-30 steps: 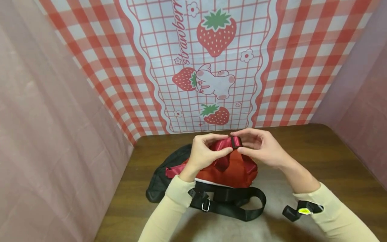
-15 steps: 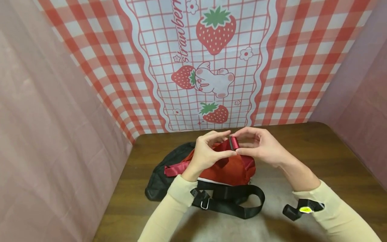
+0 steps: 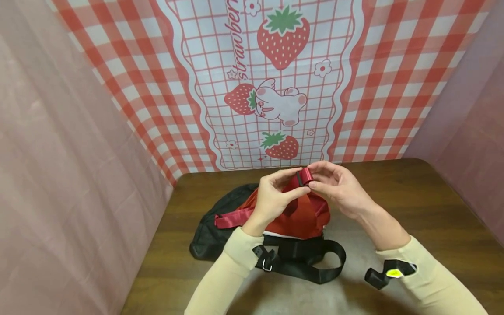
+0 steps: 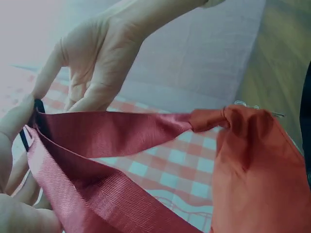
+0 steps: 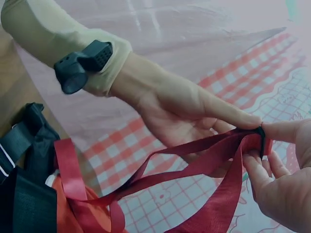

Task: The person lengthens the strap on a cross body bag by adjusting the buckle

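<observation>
A crimson webbing strap [image 3: 307,175] runs through a black slider buckle [image 3: 300,178], raised above the bag. My left hand [image 3: 271,197] pinches the slider at its ends, thumb below and fingers above. From the other side, my right hand [image 3: 346,188] pinches the short strap loop beside the slider. The left wrist view shows two lengths of the strap [image 4: 112,133] leading away from the slider, one reaching the orange-red bag [image 4: 262,170]. In the right wrist view the fingertips of both hands meet around the slider [image 5: 262,141]. The red bag [image 3: 301,225] lies beneath the hands.
Black fabric [image 3: 208,234] of a bag spreads left of the red one on the wooden table [image 3: 393,188]. A black strap [image 3: 315,273] with a metal buckle [image 3: 267,265] loops in front. A checked strawberry cloth [image 3: 275,100] hangs behind; a pink curtain [image 3: 78,175] stands left.
Both hands have risen slightly with the slider and strap, and the left hand has shifted a little right. The slider has tilted; the grip on the strap continues.
</observation>
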`<state>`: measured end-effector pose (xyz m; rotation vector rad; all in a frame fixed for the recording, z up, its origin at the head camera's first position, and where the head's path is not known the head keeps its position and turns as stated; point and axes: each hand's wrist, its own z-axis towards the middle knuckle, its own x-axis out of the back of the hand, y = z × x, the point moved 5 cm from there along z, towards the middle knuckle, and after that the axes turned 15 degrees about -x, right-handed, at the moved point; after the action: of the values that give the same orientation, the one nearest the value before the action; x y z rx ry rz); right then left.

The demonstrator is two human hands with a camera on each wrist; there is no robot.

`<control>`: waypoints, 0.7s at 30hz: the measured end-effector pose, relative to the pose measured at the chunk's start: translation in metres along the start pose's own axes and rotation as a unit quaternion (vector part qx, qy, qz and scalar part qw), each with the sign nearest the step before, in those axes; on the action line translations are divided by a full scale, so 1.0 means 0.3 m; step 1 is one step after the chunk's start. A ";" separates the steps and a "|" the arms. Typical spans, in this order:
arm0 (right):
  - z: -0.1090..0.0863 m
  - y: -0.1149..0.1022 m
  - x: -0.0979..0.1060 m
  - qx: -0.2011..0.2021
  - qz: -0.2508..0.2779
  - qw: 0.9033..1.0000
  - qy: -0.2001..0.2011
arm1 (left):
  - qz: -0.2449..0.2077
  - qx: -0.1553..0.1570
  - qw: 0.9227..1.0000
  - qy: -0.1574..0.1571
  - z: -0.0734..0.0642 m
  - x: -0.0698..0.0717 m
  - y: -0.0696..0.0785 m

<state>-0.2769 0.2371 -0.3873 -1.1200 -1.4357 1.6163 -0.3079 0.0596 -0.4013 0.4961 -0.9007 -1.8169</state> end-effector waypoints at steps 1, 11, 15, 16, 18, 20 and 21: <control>0.000 0.003 0.002 0.006 -0.011 1.000 0.002 | 0.002 0.001 1.000 -0.004 0.001 -0.002 -0.001; -0.007 -0.011 0.031 0.087 -0.169 0.979 0.080 | 0.037 -0.025 0.998 -0.051 0.013 0.002 0.021; -0.007 -0.008 0.028 0.119 -0.121 0.983 0.075 | 0.047 -0.032 0.997 -0.053 0.016 0.004 0.016; -0.007 -0.007 0.027 0.122 -0.119 0.982 0.078 | 0.048 -0.034 0.997 -0.055 0.017 0.004 0.015; -0.002 -0.005 0.027 0.120 -0.136 0.979 0.089 | 0.057 -0.039 0.995 -0.065 0.020 0.002 0.017; 0.003 -0.007 0.029 0.117 -0.174 0.972 0.106 | 0.067 -0.044 0.994 -0.076 0.023 -0.001 0.020; 0.005 -0.010 0.031 0.116 -0.194 0.967 0.115 | 0.073 -0.044 0.993 -0.080 0.024 -0.002 0.022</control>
<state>-0.2821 0.2453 -0.3856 -0.8017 -1.1899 1.2903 -0.3088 0.0613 -0.3917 0.2246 -0.9363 -1.7707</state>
